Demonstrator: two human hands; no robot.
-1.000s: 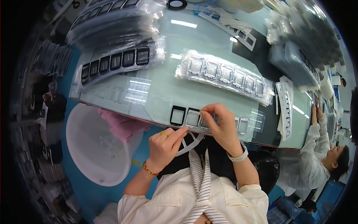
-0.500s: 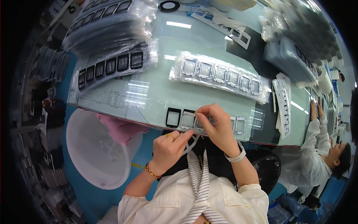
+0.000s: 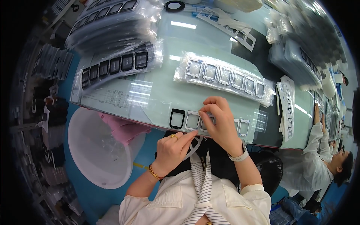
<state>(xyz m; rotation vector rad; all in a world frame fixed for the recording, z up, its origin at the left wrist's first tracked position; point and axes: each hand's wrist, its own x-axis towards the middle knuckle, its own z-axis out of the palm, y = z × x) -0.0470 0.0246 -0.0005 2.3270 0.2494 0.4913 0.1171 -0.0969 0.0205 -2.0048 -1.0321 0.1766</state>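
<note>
Rectangular frames (image 3: 187, 120) line the near edge of the desk (image 3: 161, 92); the right hand (image 3: 218, 118) pinches nearly closed over them, hold unclear. The left hand (image 3: 173, 145) hides its grip; a fingertip nudge could skew them.

Now, along the table's (image 3: 210, 41) near edge, a row of small frames (image 3: 193, 129) is attended by both hands: its near side is met by the left hand's (image 3: 173, 147) forefinger, its middle is covered by the right hand (image 3: 220, 120). Film-wrapped silver frames (image 3: 225, 76) are laid across the table's centre, dark frames (image 3: 115, 65) at its left.
</note>
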